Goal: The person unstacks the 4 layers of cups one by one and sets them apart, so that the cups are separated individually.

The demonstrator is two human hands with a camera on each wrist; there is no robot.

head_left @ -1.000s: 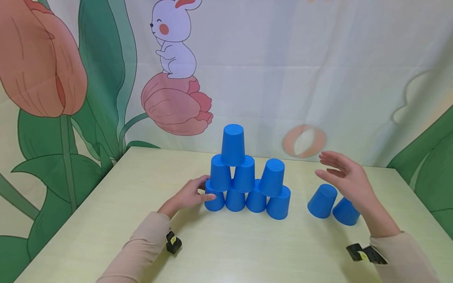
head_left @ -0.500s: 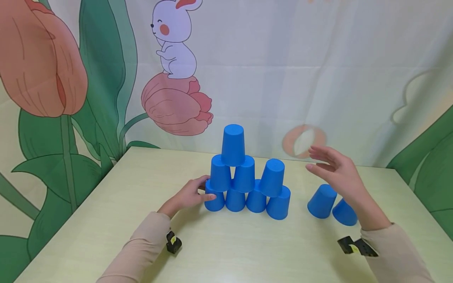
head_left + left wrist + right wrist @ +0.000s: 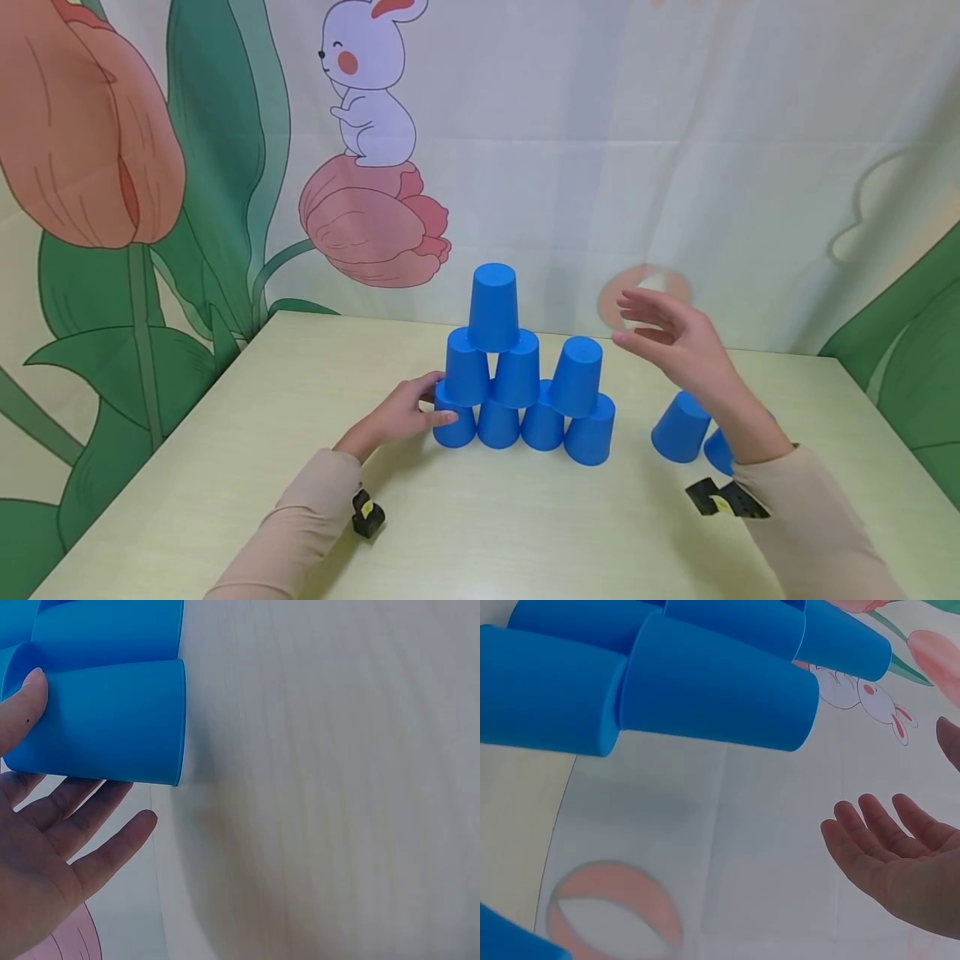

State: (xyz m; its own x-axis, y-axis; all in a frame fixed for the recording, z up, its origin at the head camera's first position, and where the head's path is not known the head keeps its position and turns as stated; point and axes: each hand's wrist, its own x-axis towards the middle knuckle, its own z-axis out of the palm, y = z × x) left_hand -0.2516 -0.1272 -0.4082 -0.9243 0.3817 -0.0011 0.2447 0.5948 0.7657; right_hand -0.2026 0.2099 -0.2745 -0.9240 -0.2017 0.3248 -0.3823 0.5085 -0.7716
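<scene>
plainly, the right hand [image 3: 678, 340], loosely spread and empty, is nearer the middle-row right cup [image 3: 577, 379], which stands upside down to its left and slightly lower; the left hand [image 3: 403, 410] grips the bottom-left cup [image 3: 456, 433].

The right hand [image 3: 678, 340] has drifted leftward, closer to the second tier's rightmost upside-down blue cup [image 3: 577, 377].

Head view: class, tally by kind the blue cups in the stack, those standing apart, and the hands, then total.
Blue cups in the stack: 8
Blue cups apart: 2 (one partly hidden)
Left hand and right hand: 2
Total: 12
</scene>
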